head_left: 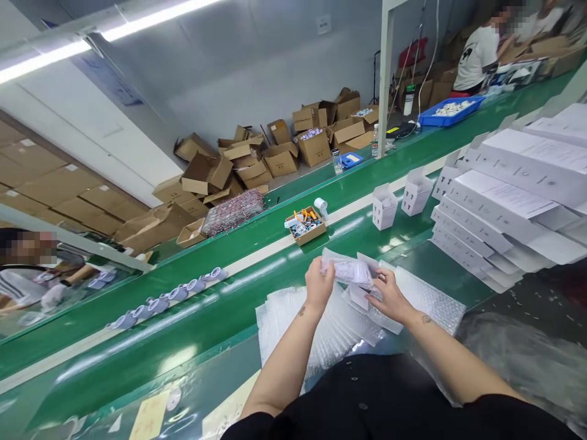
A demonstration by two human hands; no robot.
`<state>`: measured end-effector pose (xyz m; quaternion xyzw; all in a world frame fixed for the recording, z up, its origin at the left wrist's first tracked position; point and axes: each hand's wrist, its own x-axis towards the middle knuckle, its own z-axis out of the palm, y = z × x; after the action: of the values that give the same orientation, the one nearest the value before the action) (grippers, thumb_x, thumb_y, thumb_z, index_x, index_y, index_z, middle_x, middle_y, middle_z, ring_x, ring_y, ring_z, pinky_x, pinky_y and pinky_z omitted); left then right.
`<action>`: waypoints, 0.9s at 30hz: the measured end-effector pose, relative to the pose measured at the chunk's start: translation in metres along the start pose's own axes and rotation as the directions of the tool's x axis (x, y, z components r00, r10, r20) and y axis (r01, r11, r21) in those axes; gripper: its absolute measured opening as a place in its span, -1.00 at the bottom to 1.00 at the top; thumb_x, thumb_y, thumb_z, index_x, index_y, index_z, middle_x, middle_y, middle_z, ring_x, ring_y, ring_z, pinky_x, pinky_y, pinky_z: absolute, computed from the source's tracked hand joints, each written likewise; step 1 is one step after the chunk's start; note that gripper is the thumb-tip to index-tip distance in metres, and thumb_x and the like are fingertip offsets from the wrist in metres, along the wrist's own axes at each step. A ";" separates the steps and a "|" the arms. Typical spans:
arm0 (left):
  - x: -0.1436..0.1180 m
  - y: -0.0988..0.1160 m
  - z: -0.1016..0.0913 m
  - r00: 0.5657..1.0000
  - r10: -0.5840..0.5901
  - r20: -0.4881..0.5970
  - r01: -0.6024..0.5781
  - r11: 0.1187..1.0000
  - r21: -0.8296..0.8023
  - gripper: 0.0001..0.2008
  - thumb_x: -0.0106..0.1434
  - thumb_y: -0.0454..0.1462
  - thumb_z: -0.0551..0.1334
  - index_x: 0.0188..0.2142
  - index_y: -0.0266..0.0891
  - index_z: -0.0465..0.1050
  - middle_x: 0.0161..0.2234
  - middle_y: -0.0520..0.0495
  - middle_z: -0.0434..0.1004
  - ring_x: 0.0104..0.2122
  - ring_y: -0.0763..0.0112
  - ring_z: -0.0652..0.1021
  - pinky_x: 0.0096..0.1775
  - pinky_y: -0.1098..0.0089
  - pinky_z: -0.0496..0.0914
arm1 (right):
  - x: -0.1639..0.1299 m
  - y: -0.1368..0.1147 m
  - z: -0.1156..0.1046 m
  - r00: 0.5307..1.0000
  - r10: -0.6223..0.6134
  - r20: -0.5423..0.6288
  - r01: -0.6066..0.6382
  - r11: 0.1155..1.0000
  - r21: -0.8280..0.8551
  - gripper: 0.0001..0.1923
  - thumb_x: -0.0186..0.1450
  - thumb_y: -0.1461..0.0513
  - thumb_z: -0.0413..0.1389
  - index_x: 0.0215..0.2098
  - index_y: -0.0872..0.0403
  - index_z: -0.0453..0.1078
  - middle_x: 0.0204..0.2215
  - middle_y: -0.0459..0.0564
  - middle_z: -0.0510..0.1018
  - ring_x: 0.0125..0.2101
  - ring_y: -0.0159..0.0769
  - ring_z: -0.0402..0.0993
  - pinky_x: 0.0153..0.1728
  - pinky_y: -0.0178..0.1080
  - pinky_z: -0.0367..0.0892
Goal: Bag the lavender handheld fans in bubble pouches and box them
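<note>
I am on a factory packing line: a long green conveyor belt (220,305) runs past my bench (426,256), with flat white cartons (499,208) stacked at its right edge, bubble-wrap bags (330,324) (a whole pile), open cardboard boxes (275,156) heaped by the wall, and other workers (479,52) along the belt.

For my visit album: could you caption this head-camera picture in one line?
Both hands, left hand and right hand, hold a bubble-wrap pouch over a stack of pouches beside a green conveyor belt.
</note>
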<state>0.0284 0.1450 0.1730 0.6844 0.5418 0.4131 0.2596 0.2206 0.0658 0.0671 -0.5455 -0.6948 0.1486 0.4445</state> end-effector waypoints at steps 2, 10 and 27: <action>-0.007 0.002 -0.002 0.957 0.287 0.039 -0.285 0.911 0.296 -0.82 0.24 -0.21 0.12 -0.22 -0.26 0.37 -0.33 -0.13 0.43 -0.29 0.31 0.45 -0.22 0.30 0.41 | -0.003 -0.001 0.003 1.000 -0.019 -0.016 0.019 1.000 0.010 -0.80 0.20 0.18 0.12 -0.22 0.11 0.38 0.06 0.17 0.01 0.17 0.05 0.01 0.11 0.08 0.20; -0.005 0.034 0.027 0.529 0.349 0.773 -0.815 0.462 0.349 -0.76 0.32 -0.18 0.03 -0.11 -0.23 0.32 -0.23 -0.17 0.39 -0.20 0.25 0.39 -0.33 0.37 0.38 | -0.011 0.002 0.000 0.992 -0.116 0.042 0.115 0.993 0.039 -0.74 0.19 0.27 0.12 -0.13 0.03 0.40 0.04 0.12 0.07 0.12 0.00 0.11 0.11 0.08 0.20; -0.004 -0.032 0.063 0.791 0.090 0.605 -0.490 0.686 0.539 -0.81 0.29 -0.27 0.06 -0.21 -0.23 0.43 -0.14 -0.16 0.27 -0.21 0.31 0.39 -0.21 0.36 0.34 | -0.065 0.103 -0.049 0.850 0.473 0.232 -0.329 0.821 -0.467 -0.50 0.09 0.12 0.12 0.00 0.04 0.36 0.20 0.16 0.18 0.21 0.22 -0.05 0.08 0.24 0.01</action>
<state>0.0650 0.1563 0.1130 0.8967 0.4377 0.0195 0.0625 0.3236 0.0312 -0.0062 -0.7282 -0.6429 0.1822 0.1524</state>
